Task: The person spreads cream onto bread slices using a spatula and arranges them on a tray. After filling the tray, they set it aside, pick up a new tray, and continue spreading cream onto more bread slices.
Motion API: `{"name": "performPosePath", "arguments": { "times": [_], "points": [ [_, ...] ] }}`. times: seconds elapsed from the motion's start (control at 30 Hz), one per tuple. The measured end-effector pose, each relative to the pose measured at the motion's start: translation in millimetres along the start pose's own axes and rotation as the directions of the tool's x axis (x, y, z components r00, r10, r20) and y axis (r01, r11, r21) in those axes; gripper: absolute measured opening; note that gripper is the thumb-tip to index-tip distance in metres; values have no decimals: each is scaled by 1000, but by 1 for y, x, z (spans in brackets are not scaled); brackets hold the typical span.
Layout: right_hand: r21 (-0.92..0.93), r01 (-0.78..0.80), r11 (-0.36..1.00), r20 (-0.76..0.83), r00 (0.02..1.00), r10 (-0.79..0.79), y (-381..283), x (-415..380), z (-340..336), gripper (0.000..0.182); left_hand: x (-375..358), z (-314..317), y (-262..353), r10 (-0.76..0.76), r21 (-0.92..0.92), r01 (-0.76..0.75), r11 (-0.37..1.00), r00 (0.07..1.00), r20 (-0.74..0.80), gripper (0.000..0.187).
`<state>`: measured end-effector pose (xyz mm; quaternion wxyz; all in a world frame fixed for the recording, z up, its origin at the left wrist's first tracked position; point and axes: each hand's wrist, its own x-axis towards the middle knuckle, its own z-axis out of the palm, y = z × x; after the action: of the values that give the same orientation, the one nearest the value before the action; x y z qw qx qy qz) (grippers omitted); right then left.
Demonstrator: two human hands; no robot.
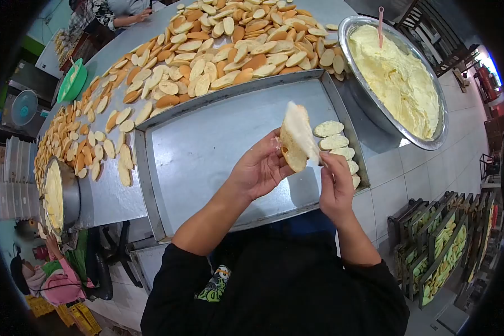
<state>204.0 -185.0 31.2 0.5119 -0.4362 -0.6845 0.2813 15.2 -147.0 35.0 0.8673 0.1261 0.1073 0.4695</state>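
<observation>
Over the metal tray [207, 151], my left hand [261, 168] holds an oval bread slice [294, 159], tilted up with its cut face to the right. My right hand [337, 182] is closed on the handle of a spatula, its pale blade [301, 131] laid against the slice and hiding part of it. Whether the white on the blade is cream or the blade itself is hard to tell. Along the tray's right wall lies a row of several cream-covered slices [331, 141], just beyond my right hand.
A large metal bowl of yellow cream [395, 84] with a pink-handled tool stands right of the tray. Many bread slices [207, 67] pile behind it. Another cream bowl [55, 193] and a green basin [73, 81] stand left. Co-workers [59, 280] are at the left; racked trays [442, 246] stand at lower right.
</observation>
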Motion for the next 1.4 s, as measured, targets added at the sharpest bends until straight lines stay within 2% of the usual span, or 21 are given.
{"name": "performPosePath", "arguments": {
  "times": [0.07, 0.2, 0.3, 0.33, 0.37, 0.47, 0.53, 0.57, 0.6, 0.67, 0.73, 0.83, 0.93, 1.03, 1.13, 1.23, 1.33, 1.4],
  "points": [
    [-151, 116, 982, 2, 993, -117, 5, 3, 0, 36, -3, 0, -1, 41, 31, -40, 999, 999, -25, 52],
    [-399, 239, 885, 165, 968, -187, 14, 5, -37, 37, -3, 9, 6, 47, 172, -41, 984, 998, -33, 55],
    [-568, 246, 786, 257, 960, -115, 15, 10, -91, 37, 10, 2, 2, 24, 238, -20, 971, 1000, -11, 57],
    [-596, 191, 780, 233, 971, -60, 13, 10, -102, 34, 6, -4, 4, 21, 230, -26, 973, 999, 24, 58],
    [-590, 165, 790, 184, 981, -67, 14, 14, -102, 33, -7, -10, 12, 40, 237, -47, 970, 999, 37, 59],
    [-631, 7, 775, -16, 1000, -22, 16, 29, -149, 29, -2, -21, 10, -25, 149, 23, 989, 1000, 7, 60],
    [-690, -35, 723, -88, 995, -36, 14, 50, -178, 29, -7, -26, 11, -1, 129, 3, 992, 1000, -15, 60],
    [-687, -135, 714, -162, 986, 30, 20, 60, -194, 29, -10, -29, 12, 17, 126, -13, 992, 999, -28, 61],
    [-695, -171, 698, -227, 974, 12, 31, 70, -211, 28, -13, -36, 11, 25, 101, -22, 995, 999, -28, 59],
    [-630, -368, 684, -364, 918, 158, 73, 86, -258, 28, -18, -53, 9, 41, 51, -39, 998, 999, -30, 56],
    [-642, -523, 560, -429, 851, 303, 99, 109, -289, 31, -29, -59, 9, 55, 54, -52, 997, 997, -47, 57],
    [-676, -577, 459, -450, 816, 363, 140, 138, -325, 32, -40, -68, 21, 114, 74, -108, 991, 990, -84, 57],
    [-821, -485, 301, -428, 872, 238, 183, 161, -349, 32, -53, -64, 35, 199, 56, -192, 980, 960, -195, 55],
    [-810, -558, 181, -511, 822, 250, 190, 182, -344, 31, -66, -65, 43, 243, 39, -241, 970, 942, -231, 54],
    [-828, -552, 94, -507, 811, 292, 184, 199, -329, 32, -75, -69, 42, 288, 78, -278, 958, 931, -226, 53],
    [-867, -493, 74, -457, 845, 279, 192, 200, -325, 29, -80, -73, 40, 282, 72, -272, 959, 925, -255, 52],
    [-908, -368, 202, -293, 900, 323, 201, 201, -332, 27, -75, -76, 41, 278, 59, -272, 960, 921, -273, 50],
    [-901, -311, 302, -225, 931, 286, 206, 200, -342, 27, -68, -75, 43, 289, 59, -284, 957, 914, -286, 49]
  ]
}}
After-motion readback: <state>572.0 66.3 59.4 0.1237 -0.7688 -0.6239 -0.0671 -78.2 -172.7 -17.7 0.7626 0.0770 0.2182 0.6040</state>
